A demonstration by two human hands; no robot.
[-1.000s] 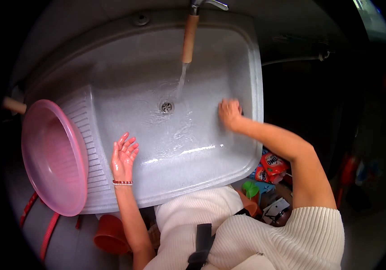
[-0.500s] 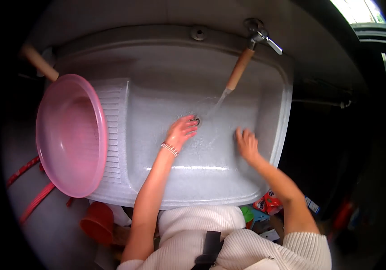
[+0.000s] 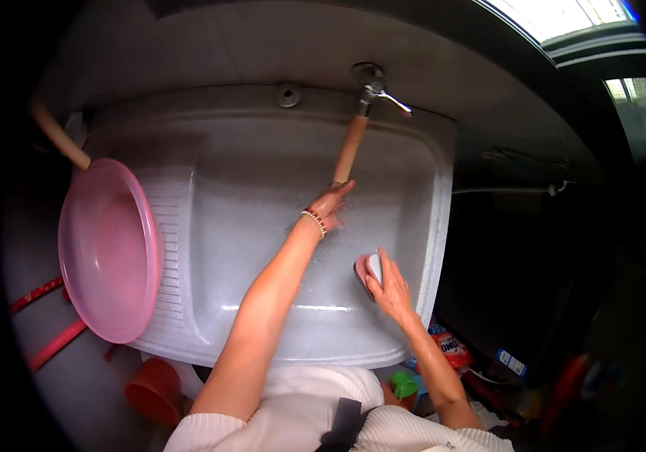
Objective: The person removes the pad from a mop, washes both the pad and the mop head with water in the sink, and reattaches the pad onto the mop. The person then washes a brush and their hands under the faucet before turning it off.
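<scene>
My right hand (image 3: 392,290) grips a scrub brush (image 3: 363,273) with a pink and white body and dark bristles, held over the right part of the grey sink (image 3: 263,248). The bristles face left. My left hand (image 3: 330,205), with a beaded bracelet at the wrist, is at the lower end of the tan hose (image 3: 351,147) on the tap (image 3: 372,90). Its fingers are apart, and water splashes around it. The drain hole is hidden from view.
A large pink basin (image 3: 108,252) leans on the ribbed washboard (image 3: 169,256) at the sink's left. Below the sink are a red-brown bucket (image 3: 154,392), a green item (image 3: 403,384) and a red detergent pack (image 3: 452,348). Red hoses (image 3: 56,345) lie at the lower left.
My left hand has moved up from the drain area to the hose's end. The brush has come into view in my right hand, which was bare before. The camera view has shifted.
</scene>
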